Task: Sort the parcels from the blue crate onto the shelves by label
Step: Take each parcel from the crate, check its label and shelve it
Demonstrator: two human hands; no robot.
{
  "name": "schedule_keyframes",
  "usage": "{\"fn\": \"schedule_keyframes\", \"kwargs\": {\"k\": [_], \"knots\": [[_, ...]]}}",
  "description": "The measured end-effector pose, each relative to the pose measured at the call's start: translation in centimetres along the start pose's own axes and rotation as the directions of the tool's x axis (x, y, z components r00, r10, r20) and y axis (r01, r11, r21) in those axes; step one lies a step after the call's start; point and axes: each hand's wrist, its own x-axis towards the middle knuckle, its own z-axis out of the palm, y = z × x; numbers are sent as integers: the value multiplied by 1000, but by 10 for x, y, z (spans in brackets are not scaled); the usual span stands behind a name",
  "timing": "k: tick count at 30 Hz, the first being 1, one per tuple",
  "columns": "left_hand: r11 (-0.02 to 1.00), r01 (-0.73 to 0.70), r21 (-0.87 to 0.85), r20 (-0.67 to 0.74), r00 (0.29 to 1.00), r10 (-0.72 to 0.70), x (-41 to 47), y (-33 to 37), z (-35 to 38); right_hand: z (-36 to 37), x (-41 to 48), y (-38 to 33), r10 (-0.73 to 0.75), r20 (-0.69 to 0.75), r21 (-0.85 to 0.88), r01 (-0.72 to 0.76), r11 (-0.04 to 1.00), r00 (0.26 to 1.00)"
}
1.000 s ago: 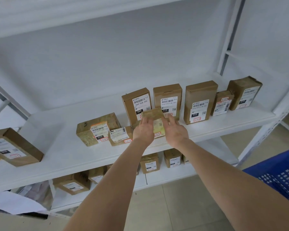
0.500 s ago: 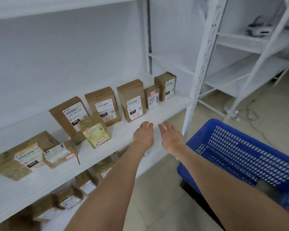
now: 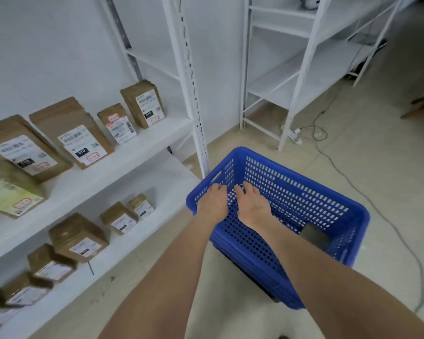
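I read the crate as solid blue w/ a regular grid of small holes, and there's a dark grey item inside it. Shelf unit is plain white. The tall parcel on it is kraft brown w/ a white label, black barcode lines, black tag, red-outlined stamp. Front parcel far left has a yellow-green label; floor is pale beige.

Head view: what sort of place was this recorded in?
Probably a small parcel storeroom or sorting room. White metal shelves carry brown cardboard parcels with printed barcode labels, a blue perforated crate sits beside them, and another white rack stands further back.
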Motion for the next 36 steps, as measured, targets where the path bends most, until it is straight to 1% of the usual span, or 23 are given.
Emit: {"fn": "schedule_keyframes", "kwargs": {"k": [2, 5, 10, 13, 17, 19, 23, 26, 30, 33, 34, 36], "knots": [[999, 23, -24, 59, 998, -21, 5, 35, 22, 11, -4, 39, 22, 51, -11, -22, 1000, 998], [999, 38, -5, 148, 988, -36, 10, 69, 53, 30, -9, 80, 42, 157, -29, -38, 999, 987], [995, 99, -12, 229, 969, -94, 43, 93, 91, 55, 9, 119, 32, 241, -38, -24, 999, 970], [982, 178, -58, 270, 950, -156, 65, 105, 116, 72, 23, 147, 32, 290, -60, -15, 998, 956], [967, 237, -91, 364, 912, -190, 80, 131, 159, 97, 40, 191, 18, 405, -108, 29, 994, 914], [947, 298, -116, 403, 886, -229, 92, 144, 183, 109, 53, 214, -7, 455, -120, 69, 990, 890], [867, 473, -156, 475, 806, -355, 123, 174, 235, 139, 80, 265, -68, 551, -114, 156, 981, 831], [807, 555, -200, 554, 744, -374, 142, 202, 280, 166, 94, 305, -85, 618, -135, 212, 968, 782], [731, 633, -255, 598, 697, -395, 148, 223, 338, 211, 105, 333, -116, 678, -166, 305, 938, 726], [684, 664, -303, 593, 693, -410, 151, 222, 383, 247, 111, 343, -132, 718, -135, 323, 937, 684], [653, 688, -317, 597, 680, -427, 154, 222, 396, 259, 115, 348, -154, 711, -136, 349, 927, 686], [549, 759, -350, 620, 627, -472, 160, 220, 422, 284, 123, 356, -209, 696, -155, 428, 890, 687]]}}
